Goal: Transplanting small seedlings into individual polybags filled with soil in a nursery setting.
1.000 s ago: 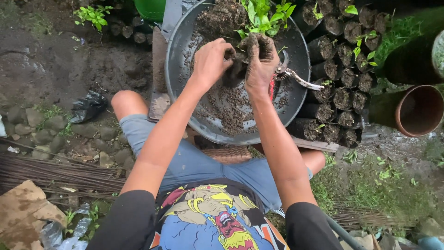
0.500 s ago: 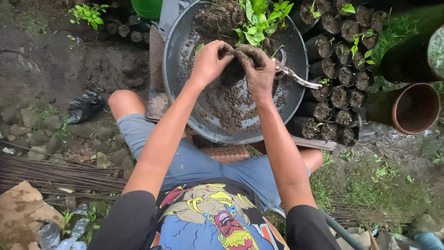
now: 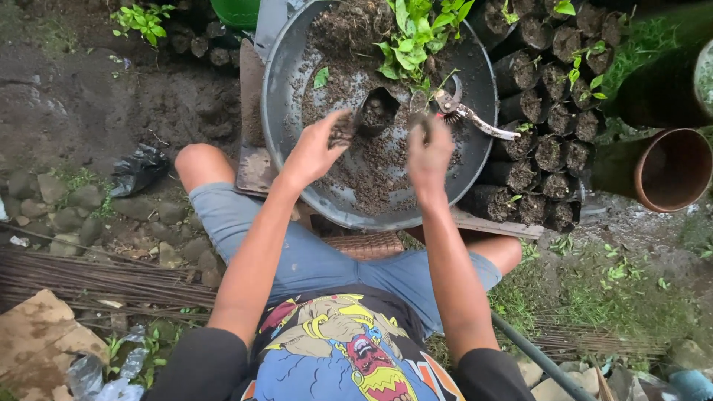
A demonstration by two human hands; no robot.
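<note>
Hands [image 3: 371,148] now apart, off soil bag [image 3: 377,111].

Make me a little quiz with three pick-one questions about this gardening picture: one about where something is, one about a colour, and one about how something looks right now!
1. Where do the pruning shears lie?
A. On the grass
B. Inside the round grey basin
C. In the brown pipe

2. What colour are the person's shorts?
A. Red
B. Yellow
C. Blue

3. How is the small black planting bag in the basin?
A. Open at the top, with soil in it
C. Tied shut with string
B. Flat and folded

Answers:
1. B, the shears rest on the soil at the basin's right side, near the leafy seedlings.
2. C, the shorts over both legs are light blue.
3. A, its mouth gapes open between the left hand and the right hand, with dark soil showing inside.
</note>
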